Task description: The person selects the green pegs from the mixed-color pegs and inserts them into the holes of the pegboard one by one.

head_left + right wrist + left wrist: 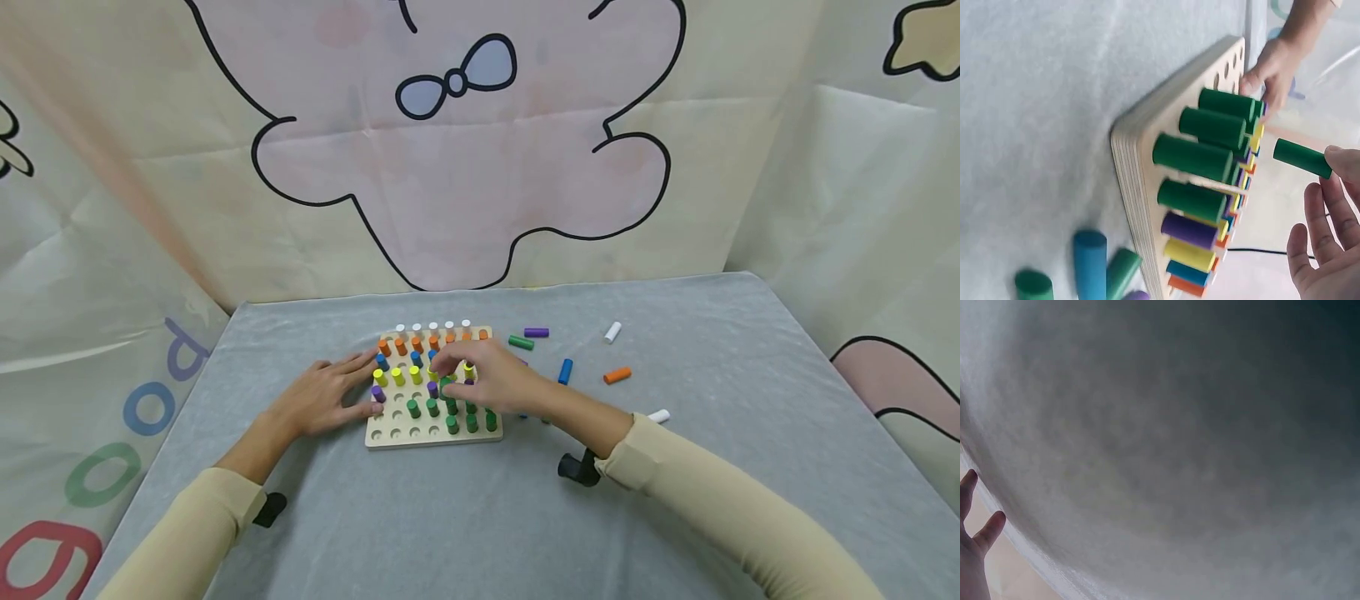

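Note:
A wooden pegboard [412, 442] stands on the table, with rows of white, orange, blue, yellow, purple and green pegs upright in its holes. My right hand [498, 377] is over the board's middle. Between thumb and fingertips it pinches a green peg [1302, 157], held above the board and tilted in the right wrist view. Bare holes show at the board's front left. My left hand [324, 395] rests at the board's left edge, fingers extended, thumb beside a purple peg [378, 394]. Only part of the left hand [974, 550] shows in the left wrist view.
Loose pegs lie right of the board, among them a purple peg [536, 332], a green peg [521, 342], a blue peg [566, 372], an orange peg [617, 376] and a white peg [612, 332]. Another white peg [660, 416] lies by the right sleeve. Grey cloth [420, 525] covers the table.

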A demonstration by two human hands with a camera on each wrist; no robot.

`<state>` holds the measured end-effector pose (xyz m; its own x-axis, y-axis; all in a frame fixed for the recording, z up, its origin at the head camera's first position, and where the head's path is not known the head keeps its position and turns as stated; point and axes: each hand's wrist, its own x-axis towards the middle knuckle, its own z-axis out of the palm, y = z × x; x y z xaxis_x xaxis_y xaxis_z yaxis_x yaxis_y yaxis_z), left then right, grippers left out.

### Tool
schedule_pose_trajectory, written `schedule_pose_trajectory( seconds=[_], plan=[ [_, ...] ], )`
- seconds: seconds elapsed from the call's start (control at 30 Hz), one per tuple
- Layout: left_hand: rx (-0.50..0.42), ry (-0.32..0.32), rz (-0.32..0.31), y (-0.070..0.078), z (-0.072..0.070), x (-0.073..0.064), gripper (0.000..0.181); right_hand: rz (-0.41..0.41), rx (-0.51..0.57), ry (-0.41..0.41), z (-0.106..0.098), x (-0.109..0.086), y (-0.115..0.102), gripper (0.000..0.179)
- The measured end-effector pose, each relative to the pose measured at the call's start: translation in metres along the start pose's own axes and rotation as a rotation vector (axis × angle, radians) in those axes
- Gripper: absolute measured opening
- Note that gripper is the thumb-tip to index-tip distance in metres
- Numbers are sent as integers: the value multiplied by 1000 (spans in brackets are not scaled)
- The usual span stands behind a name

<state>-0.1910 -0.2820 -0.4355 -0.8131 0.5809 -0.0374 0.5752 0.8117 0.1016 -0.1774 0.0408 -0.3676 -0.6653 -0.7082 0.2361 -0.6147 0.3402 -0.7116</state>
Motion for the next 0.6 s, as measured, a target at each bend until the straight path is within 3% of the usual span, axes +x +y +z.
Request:
schedule_pose_trajectory(
  seconds=[0.6],
  plan=[
    [2, 17, 6, -3, 2, 0, 82, 39, 39, -84, 30, 0, -3, 25]
  ],
)
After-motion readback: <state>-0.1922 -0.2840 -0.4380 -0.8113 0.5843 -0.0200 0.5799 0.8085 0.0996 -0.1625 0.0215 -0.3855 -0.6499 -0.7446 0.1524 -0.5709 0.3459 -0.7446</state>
